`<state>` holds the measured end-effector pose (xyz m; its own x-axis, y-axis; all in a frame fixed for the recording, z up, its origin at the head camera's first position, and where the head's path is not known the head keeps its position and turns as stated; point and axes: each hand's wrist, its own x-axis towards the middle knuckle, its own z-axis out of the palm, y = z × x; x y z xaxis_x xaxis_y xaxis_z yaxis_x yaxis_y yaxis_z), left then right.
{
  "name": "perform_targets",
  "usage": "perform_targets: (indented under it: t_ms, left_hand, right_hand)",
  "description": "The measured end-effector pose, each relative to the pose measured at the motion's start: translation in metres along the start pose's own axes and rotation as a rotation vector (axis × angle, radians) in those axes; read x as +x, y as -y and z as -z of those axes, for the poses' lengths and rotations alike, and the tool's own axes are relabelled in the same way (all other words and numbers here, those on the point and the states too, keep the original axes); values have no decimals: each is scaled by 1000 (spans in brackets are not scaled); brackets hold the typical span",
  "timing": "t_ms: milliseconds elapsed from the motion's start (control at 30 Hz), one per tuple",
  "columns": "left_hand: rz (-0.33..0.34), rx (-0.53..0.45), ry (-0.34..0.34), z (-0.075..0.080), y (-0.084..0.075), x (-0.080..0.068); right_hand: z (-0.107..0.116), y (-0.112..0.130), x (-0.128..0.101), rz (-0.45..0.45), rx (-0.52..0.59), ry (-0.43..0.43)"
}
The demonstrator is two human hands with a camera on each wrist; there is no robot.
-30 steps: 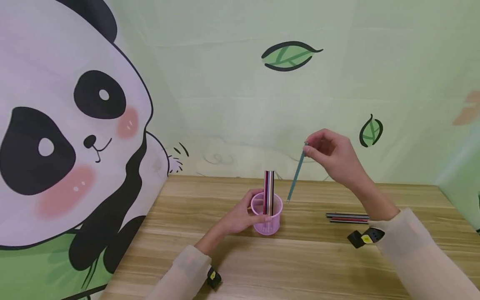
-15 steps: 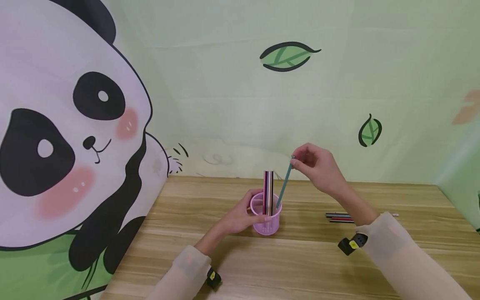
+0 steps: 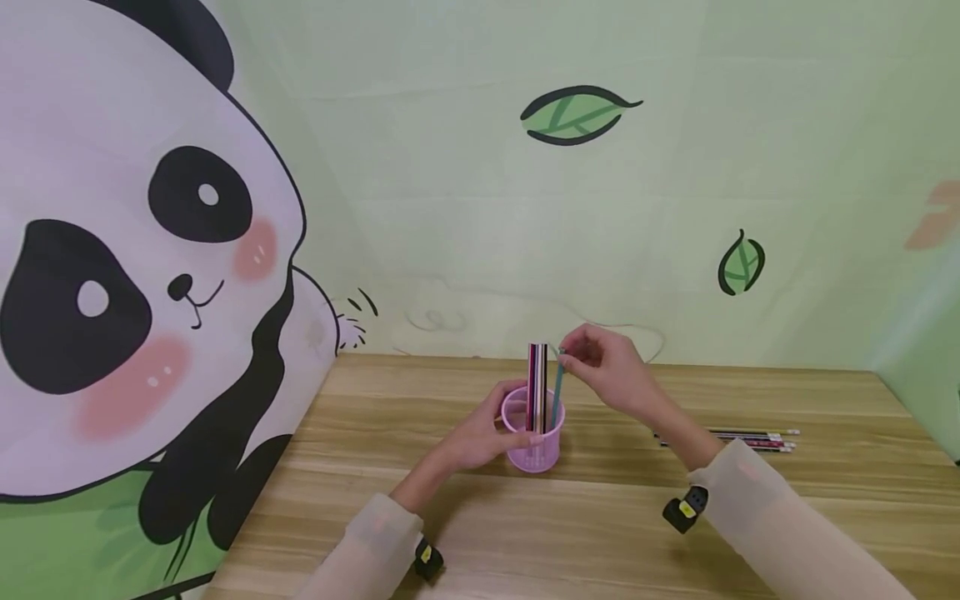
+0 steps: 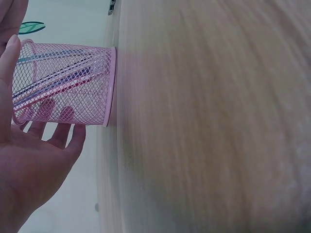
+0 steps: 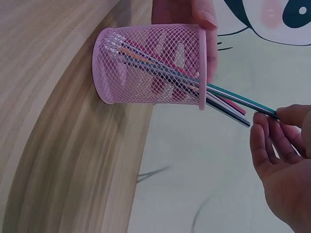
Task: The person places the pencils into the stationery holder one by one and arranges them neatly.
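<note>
A pink mesh pencil cup stands upright on the wooden table. My left hand grips it from the left, thumb over the near rim and the other fingers around the far side. Several pencils lean together inside it, their lower ends visible through the mesh. Thumb and fingers of my right hand pinch the upper end of a teal pencil. That pencil's lower part is inside the cup, at the right of the bunch; the right wrist view shows it running in past the rim.
More pencils lie flat on the table to the right, partly hidden behind my right forearm. A green wall cloth with a panda picture rises behind the table and along its left.
My right hand has moved left and down, bringing the teal pencil from the air beside the cup to inside its rim. My left hand and the cup have stayed in place.
</note>
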<state>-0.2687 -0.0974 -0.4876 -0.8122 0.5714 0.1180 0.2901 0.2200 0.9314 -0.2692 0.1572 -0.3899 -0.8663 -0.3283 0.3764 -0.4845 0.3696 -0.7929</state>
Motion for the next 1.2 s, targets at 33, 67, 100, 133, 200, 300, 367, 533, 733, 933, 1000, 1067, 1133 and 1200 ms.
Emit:
perform_targets:
  t_ms: [33, 67, 100, 133, 200, 300, 367, 533, 733, 933, 1000, 1067, 1133, 1200]
  left_hand:
    - [-3, -3, 0, 0, 0, 0]
    - [-6, -6, 0, 0, 0, 0]
    - [-8, -9, -2, 0, -1, 0]
    - [-8, -11, -2, 0, -1, 0]
    - [-10, -6, -2, 0, -1, 0]
    - [-6, -4, 1, 0, -1, -1]
    - [-1, -2, 4, 1, -1, -1]
    - [2, 0, 1, 1, -1, -1]
    - [-5, -1, -2, 0, -1, 1]
    - [17, 24, -7, 0, -2, 0]
    - [20, 29, -9, 0, -2, 0]
    - [19, 33, -10, 0, -2, -1]
    - [14, 35, -9, 0, -1, 0]
    - [14, 34, -8, -1, -1, 0]
  right_hand:
    - [-1, -1, 0, -2, 0, 5]
    - [-3, -2, 0, -2, 0, 7]
    - [-4, -3, 0, -4, 0, 7]
    - [-5, -4, 0, -8, 0, 8]
    - [-7, -5, 0, -22, 3, 7]
    - [-8, -7, 0, -32, 7, -1]
    - [-8, -8, 0, -34, 11, -7]
    - [-11, -13, 0, -34, 10, -20]
    - [-15, -23, -8, -62, -38, 22]
    - [-12, -32, -21, -56, -50, 70]
    - [-7, -35, -26, -44, -70, 87]
    - [-1, -39, -32, -40, -95, 102]
    - [6, -44, -38, -46, -123, 115]
    - [13, -50, -43, -55, -156, 118]
